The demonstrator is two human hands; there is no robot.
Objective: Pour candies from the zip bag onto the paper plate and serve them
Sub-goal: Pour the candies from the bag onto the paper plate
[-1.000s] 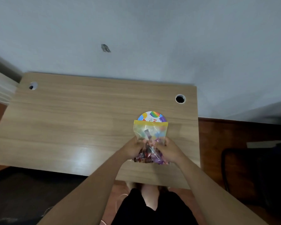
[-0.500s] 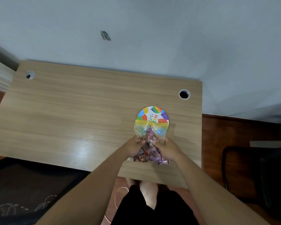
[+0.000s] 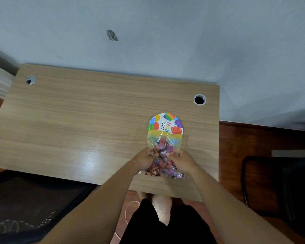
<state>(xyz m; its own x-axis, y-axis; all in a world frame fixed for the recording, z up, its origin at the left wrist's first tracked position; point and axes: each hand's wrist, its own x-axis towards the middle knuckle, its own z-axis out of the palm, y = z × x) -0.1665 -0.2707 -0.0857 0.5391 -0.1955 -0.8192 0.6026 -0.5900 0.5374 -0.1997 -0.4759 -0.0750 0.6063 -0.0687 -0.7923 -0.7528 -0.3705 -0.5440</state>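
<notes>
Fingers of the left hand pinch one side of the clear plastic zip bag with a yellow seal strip, and those of the right hand pinch the other side, both closed tight on the plastic around its middle. Between them the wrapped red and purple candies are bunched up inside the bag.

Below the bag is a light wood-grain surface, with a round cable hole near its far right corner and another at the far left. It stands against a plain pale blue-grey wall; reddish-brown wooden floor shows to the right.

The bag's long axis runs straight away from the person, its yellow mouth end pointing at the wall and lying over the near half of the round balloon-printed paper plate. The candy-filled bottom end points back at the person, close to the near edge of the surface.
</notes>
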